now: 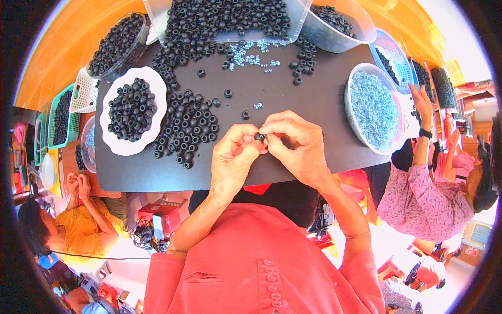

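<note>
My left hand [232,159] and my right hand [293,144] meet over the near edge of a black board [293,99]. Between their fingertips they pinch one small black ring [259,136]. A heap of loose black rings [189,125] lies on the board just left of my hands. A white scalloped plate [112,144] further left holds more black rings. A round bowl of small silvery springs [372,107] sits to the right of my hands. A few springs [251,58] lie scattered on the far part of the board.
Clear tubs of black rings [230,18] stand along the far edge, with another bowl [117,44] at the far left. A person in orange [78,225] sits at lower left; another person's hand [422,102] reaches toward baskets at right.
</note>
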